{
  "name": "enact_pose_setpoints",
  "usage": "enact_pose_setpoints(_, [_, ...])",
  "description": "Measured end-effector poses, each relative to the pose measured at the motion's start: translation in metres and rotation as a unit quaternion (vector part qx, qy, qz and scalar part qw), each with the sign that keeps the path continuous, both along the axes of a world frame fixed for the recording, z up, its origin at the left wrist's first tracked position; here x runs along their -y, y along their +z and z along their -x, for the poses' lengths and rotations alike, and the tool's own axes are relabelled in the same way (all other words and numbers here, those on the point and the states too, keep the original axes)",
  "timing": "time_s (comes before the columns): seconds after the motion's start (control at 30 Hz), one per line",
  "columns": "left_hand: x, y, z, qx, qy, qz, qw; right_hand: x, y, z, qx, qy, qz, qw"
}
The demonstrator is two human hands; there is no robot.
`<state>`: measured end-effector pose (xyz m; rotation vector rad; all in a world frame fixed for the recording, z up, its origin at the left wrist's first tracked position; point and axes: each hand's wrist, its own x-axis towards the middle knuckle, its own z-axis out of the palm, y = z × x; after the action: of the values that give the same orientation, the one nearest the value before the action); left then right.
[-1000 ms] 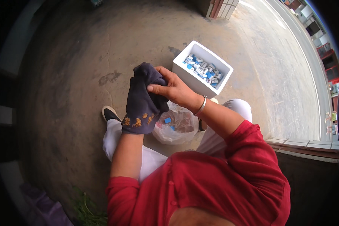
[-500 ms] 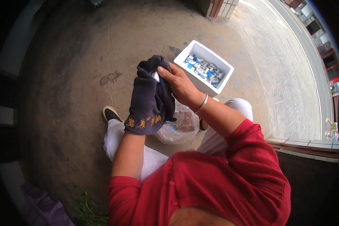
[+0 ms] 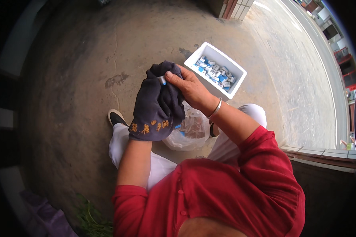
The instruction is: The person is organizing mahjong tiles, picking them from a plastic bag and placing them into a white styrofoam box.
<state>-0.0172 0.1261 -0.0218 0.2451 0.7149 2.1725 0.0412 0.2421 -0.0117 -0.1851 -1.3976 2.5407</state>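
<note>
A dark navy cloth (image 3: 148, 108) with yellow embroidery near its lower edge covers my left hand (image 3: 158, 85) down to the wrist, hiding its fingers. In the folds at its top shows a small pale piece with a blue end (image 3: 162, 80). My right hand (image 3: 188, 86) is closed on the cloth's upper right side. Its thumb lies beside the small piece, and the other fingers are mostly hidden behind the fabric. Below the hands, between my legs, stands a clear plastic bag (image 3: 195, 134) with some blue bits visible inside.
Past my right hand, a white foam box (image 3: 237, 85) on the concrete floor (image 3: 75, 102) holds many small white-and-blue blocks (image 3: 214, 73). Green leafy stems (image 3: 91, 221) and purple fabric (image 3: 51, 215) lie at lower left. A tiled pillar (image 3: 239, 8) stands at the far side.
The small piece has turned in the cloth, and its blue end shows more clearly. Both hands have shifted slightly, with the cloth's top a little lower.
</note>
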Motion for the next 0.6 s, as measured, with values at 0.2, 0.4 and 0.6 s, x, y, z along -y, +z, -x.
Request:
enact_pose_setpoints(0.2, [0.001, -0.028, 0.022, -0.588, 0.09, 0.307, 0.743, 0.007, -0.005, 0.001, 0.019, -0.048, -0.195, 0.979])
enact_pose_setpoints(0.4, [-0.007, -0.003, 0.001, -0.374, 0.11, 0.182, 0.903, -0.007, -0.008, -0.004, 0.031, 0.029, -0.146, 0.988])
enact_pose_setpoints(0.6, [-0.003, -0.029, 0.011, -0.018, -0.013, 0.051, 0.998, 0.006, 0.006, -0.007, 0.085, 0.014, -0.227, 0.97])
